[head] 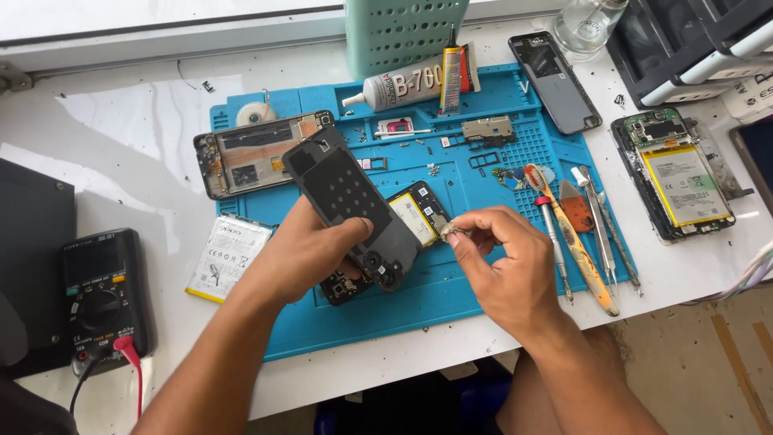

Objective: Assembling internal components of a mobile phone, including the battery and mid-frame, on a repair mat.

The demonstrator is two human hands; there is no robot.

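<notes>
My left hand (302,250) grips a dark phone back cover (348,201), holding it tilted above an opened phone (419,216) that lies on the blue repair mat (451,274). The opened phone shows a yellow-edged battery. My right hand (503,262) pinches a small pale scrap (452,231) between thumb and forefinger, right beside the cover's lower edge. What the scrap is made of cannot be told.
On the mat lie a stripped phone frame (254,153), a glue tube (403,84), small parts, tweezers and screwdrivers (592,234). A loose battery (228,256) and a multimeter (103,294) sit left. Another opened phone (680,177) lies right, a green basket (403,32) behind.
</notes>
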